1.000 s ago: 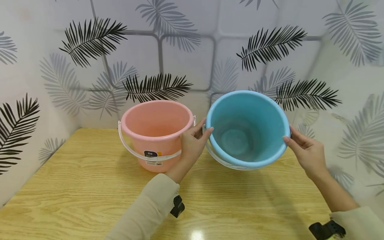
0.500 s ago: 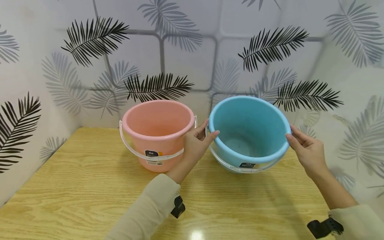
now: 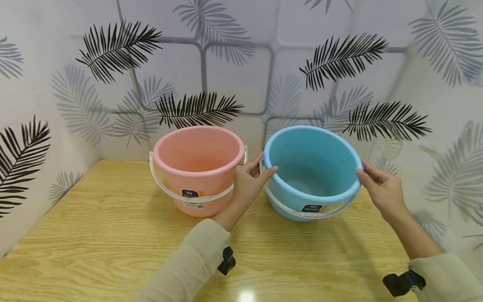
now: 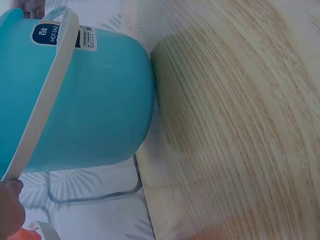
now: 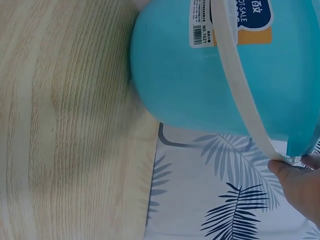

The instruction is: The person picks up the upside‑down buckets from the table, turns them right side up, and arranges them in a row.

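A blue plastic bucket (image 3: 324, 147) is near the table's back right in the head view, mouth up. My left hand (image 3: 247, 182) grips its rim on the left, thumb over the lip. On the opposite side of the rim, my right hand (image 3: 385, 193) pinches it with the thumb in front. The white handle (image 4: 42, 105) hangs down the bucket's front, across a dark label, in the left wrist view. In the right wrist view the bucket's base is at the wooden surface. Just left of my left hand stands a pink bucket (image 3: 203, 184), its white handle lowered.
Both buckets are on a light wooden table (image 3: 113, 251). A wall covering (image 3: 241, 75) with grey and black leaf prints rises close behind them. My left forearm (image 3: 196, 256) passes in front of the pink bucket's right side.
Both hands have lowered the blue bucket and turned it more upright, so its front label now shows. Its rim sits lower. The pink bucket stays in place.
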Demonstrator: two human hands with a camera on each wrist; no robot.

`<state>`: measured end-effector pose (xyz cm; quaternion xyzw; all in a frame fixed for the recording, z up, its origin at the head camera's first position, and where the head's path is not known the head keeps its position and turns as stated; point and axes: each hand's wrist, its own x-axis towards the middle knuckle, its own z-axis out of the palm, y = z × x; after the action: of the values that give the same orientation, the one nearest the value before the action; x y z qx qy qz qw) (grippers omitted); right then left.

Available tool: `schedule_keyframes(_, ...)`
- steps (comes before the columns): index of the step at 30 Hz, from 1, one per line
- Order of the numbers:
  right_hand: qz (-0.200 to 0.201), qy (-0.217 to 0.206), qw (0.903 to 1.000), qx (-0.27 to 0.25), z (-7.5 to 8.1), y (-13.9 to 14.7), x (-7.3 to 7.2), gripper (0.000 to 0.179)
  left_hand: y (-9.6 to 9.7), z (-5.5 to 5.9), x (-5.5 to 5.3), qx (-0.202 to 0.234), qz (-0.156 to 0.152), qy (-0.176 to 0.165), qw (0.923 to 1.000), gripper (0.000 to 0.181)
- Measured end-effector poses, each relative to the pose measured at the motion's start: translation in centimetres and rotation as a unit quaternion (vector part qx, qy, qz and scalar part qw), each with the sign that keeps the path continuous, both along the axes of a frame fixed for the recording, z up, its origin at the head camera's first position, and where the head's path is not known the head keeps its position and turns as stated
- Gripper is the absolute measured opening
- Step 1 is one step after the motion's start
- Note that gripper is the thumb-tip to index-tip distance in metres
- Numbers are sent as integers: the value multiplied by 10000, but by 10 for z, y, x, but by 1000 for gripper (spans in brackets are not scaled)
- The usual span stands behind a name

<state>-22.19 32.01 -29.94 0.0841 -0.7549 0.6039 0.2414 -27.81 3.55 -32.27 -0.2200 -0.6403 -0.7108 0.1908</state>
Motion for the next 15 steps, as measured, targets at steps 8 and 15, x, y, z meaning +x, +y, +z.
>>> schedule_keyframes(8,-538,-565,9870,1404,2,3,-3,56,3,0,-2,28,66,-63,10000,54)
schedule_keyframes(15,-626,-819,9849,1394,2,5,-14,58,6,-1,-8,-497,3,-341,9982,62)
